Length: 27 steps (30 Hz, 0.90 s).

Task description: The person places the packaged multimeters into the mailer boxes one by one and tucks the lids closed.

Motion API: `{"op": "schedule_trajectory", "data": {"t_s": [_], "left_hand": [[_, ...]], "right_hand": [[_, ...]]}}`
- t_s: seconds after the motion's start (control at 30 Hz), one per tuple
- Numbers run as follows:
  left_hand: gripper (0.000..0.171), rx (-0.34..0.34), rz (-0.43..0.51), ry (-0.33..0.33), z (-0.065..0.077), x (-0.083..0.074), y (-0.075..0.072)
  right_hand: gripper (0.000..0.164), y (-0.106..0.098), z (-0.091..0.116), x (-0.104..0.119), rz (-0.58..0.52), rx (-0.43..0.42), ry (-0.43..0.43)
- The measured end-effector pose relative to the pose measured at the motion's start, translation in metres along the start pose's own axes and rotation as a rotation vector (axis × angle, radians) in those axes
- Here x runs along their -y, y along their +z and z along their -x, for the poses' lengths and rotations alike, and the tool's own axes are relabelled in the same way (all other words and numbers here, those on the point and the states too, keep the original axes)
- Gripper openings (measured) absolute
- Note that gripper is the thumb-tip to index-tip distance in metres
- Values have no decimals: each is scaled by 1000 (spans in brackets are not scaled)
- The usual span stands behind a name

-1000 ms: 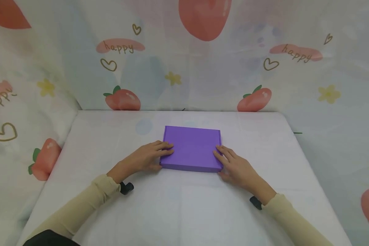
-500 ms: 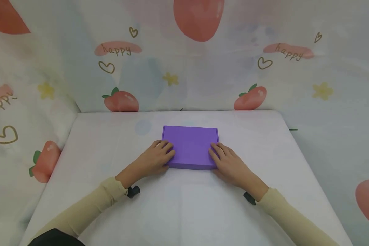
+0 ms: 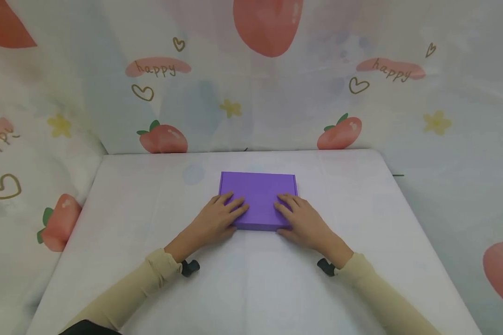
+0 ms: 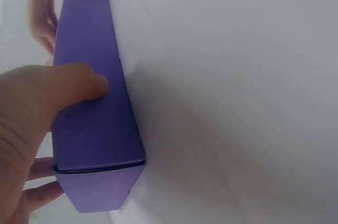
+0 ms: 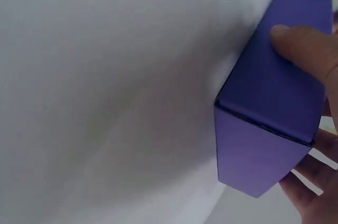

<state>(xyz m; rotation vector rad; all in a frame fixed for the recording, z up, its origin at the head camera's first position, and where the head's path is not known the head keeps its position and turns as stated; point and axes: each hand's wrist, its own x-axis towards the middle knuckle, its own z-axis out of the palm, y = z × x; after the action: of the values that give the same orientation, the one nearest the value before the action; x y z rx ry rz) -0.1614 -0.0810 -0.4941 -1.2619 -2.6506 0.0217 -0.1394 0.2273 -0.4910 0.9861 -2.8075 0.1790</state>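
Note:
A flat purple cardboard box (image 3: 261, 190), lid down, lies on the white-covered table (image 3: 251, 279). My left hand (image 3: 213, 222) holds its near left corner, fingers spread over the lid. In the left wrist view the left thumb (image 4: 79, 84) presses the narrow front face of the box (image 4: 97, 134). My right hand (image 3: 310, 225) holds the near right part the same way, fingertips on the lid. The right thumb (image 5: 301, 47) lies against the front face in the right wrist view, near the box's end (image 5: 259, 152). What is inside the box is hidden.
A printed curtain (image 3: 251, 93) with fruit, hearts and stars hangs behind the table and along its sides. Dark wrist cameras, one on the left wrist (image 3: 190, 268) and one on the right (image 3: 326, 267), stick out beside the sleeves. A black shape (image 3: 90, 328) shows at the bottom left.
Both hands have slid inward along the box's near edge, closer to each other, with fingers farther over the lid. The box stays shut and shifts slightly left in view, as does the background.

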Motion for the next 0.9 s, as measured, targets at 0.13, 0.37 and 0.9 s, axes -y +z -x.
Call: {"op": "schedule_trajectory", "data": {"t_s": [0.13,0.37,0.9], "left_hand": [[67,-24,38,-19,0,0,-1],[62,-42,59,-67,-8,-3,-4],[15,-393,293,-221,-2,-44,16]], "right_hand": [[69,4,-1,1,-57,-59,37],[67,0,-6,8,2,-87,65],[22,-1,-8,45,-112,-294,97]]}}
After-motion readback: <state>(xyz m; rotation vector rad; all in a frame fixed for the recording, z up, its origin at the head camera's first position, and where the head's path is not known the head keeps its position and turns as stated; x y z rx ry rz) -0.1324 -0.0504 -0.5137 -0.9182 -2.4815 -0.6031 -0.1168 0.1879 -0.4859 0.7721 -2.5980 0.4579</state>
